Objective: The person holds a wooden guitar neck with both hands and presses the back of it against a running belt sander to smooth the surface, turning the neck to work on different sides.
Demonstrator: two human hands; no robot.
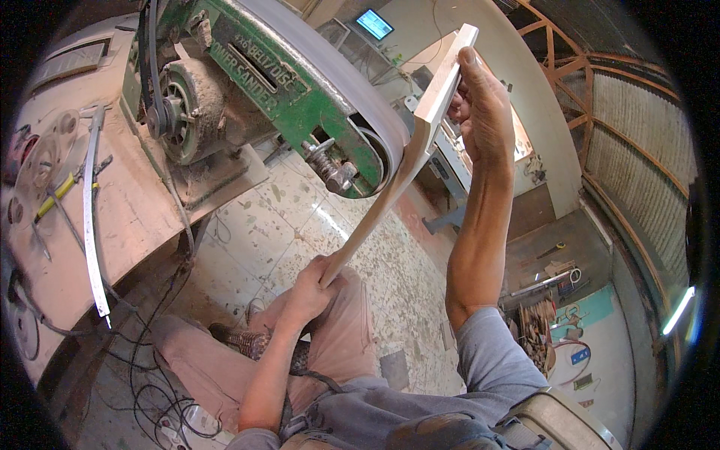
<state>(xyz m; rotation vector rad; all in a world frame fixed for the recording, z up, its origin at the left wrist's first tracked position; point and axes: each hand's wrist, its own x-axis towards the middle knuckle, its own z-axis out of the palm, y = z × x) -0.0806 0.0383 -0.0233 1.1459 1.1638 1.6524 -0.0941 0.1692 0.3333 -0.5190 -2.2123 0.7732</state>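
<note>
A pale, curved wooden piece (381, 204) with a thick squared block at its upper end slants across the middle of the view. My left hand (307, 291) is wrapped round its lower end, just over my knee. Up at the block end, my right hand (486, 105) grips it with the thumb on the near side and the fingers curled behind. The bend of the wood lies against the rounded nose of the sanding belt (384, 127). That belt runs on a green belt sander (266, 82), whose spring-loaded adjusting bolt (330, 166) sticks out near the nose.
Left of the sander, a dusty motor (191, 112) sits on the bench (135, 232). A long white strip (91, 217) and a yellow-handled tool (56, 196) lie there. Black cables (154, 394) tangle on the floor. A lit screen (374, 25) and wood scraps (534, 330) are farther off.
</note>
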